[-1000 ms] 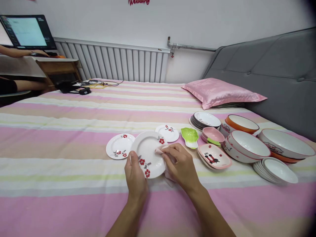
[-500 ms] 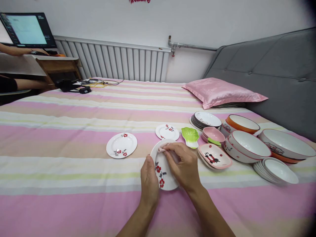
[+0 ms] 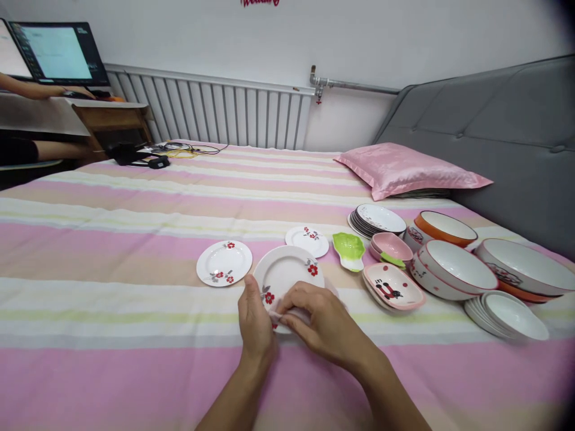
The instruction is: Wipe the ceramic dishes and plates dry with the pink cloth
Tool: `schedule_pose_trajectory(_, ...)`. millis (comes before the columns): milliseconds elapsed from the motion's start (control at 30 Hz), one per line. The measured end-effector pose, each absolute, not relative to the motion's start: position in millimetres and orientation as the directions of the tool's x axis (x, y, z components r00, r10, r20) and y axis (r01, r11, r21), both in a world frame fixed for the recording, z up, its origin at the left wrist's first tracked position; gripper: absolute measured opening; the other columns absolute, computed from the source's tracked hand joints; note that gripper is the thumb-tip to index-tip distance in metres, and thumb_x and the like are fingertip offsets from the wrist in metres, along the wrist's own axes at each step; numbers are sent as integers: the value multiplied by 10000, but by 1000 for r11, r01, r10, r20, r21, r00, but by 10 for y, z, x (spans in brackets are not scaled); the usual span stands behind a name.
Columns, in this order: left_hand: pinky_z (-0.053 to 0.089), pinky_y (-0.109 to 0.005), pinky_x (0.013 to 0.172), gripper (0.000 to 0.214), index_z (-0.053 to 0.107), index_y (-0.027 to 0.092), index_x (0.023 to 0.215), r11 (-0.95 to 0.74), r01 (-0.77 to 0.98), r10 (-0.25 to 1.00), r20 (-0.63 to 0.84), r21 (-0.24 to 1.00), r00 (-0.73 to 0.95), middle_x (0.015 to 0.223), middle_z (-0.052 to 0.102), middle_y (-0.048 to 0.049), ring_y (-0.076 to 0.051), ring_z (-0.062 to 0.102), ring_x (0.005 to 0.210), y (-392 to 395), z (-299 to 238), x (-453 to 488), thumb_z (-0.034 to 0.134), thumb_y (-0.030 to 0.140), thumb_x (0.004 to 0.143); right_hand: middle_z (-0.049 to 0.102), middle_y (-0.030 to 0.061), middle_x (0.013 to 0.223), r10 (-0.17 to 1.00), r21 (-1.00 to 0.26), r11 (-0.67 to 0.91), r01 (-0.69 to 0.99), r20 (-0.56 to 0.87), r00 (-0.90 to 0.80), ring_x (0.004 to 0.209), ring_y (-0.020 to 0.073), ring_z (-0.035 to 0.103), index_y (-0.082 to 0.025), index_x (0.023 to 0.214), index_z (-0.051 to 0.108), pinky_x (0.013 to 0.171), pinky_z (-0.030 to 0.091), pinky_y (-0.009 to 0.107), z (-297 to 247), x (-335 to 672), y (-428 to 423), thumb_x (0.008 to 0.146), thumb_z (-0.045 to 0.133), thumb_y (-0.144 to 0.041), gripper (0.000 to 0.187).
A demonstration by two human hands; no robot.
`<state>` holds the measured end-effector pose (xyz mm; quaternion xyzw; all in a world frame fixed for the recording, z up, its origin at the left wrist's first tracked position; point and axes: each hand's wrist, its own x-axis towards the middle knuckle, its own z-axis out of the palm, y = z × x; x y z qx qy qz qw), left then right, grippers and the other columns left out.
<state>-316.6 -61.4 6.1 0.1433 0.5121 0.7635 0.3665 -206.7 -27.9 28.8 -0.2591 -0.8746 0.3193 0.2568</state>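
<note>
A white plate with red flowers [image 3: 287, 269] is held tilted above the bed, facing me. My left hand [image 3: 257, 328] grips its lower left edge, thumb up along the rim. In the fingers of my right hand [image 3: 321, 323] is pinched a pale pink cloth [image 3: 275, 315], pressed on the plate's lower part; much of the cloth is hidden. A similar flowered plate [image 3: 224, 263] lies to the left, and a smaller-looking one [image 3: 308, 241] lies just behind. Right of these sits a green leaf-shaped dish [image 3: 349, 248].
At right stand a stack of plates [image 3: 381, 216], pink bowls [image 3: 392, 245], a square pink-rimmed dish [image 3: 394, 286], large bowls [image 3: 454, 266] and a stack of small white bowls [image 3: 514, 314]. Behind lies a pink pillow [image 3: 408, 169]. Cables [image 3: 188, 148] lie far left, near a person's arm [image 3: 27, 88] at a desk.
The plate has turned in my hands, so its flowers sit at the left and upper right. My right hand and the cloth have moved from its upper part down to its lower left.
</note>
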Motion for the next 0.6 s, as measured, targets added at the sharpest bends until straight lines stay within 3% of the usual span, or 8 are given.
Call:
schedule_pose_trajectory(133,507,-266,643,458,656,134,822,-298,-443,671,-144,845,-727,704,682,-52,-168,654,672,-566,69,-3222,448,542,810,628,-9,831,684,-616,664,424,271,-678,787,145,592,-266,844,652,736,441,279,277,-2013,-241,826,550,-172,140)
schedule_pose_trajectory(267,515,-293,712,460,665,125,860,-296,-481,671,-179,825,-720,761,703,-78,-192,670,755,-552,71,-3213,450,529,816,620,16,866,763,-560,639,528,374,-526,793,159,597,-253,866,648,705,455,278,226,-1980,-160,831,532,-172,146)
schedule_pose_trajectory(433,521,-289,670,448,663,117,908,-203,-520,735,-222,830,-641,749,704,-88,-196,671,741,-598,106,-3102,460,507,819,623,25,884,751,-531,650,544,557,-354,820,165,600,-237,880,629,723,457,288,170,-1988,-82,842,514,-188,130)
schedule_pose_trajectory(600,503,-272,596,461,669,100,898,-113,-507,808,-217,855,-547,698,689,-83,-195,657,686,-644,117,-2993,470,507,811,620,40,891,723,-554,680,479,617,-313,836,169,596,-228,888,615,731,469,290,168,-2045,-108,855,479,-179,149)
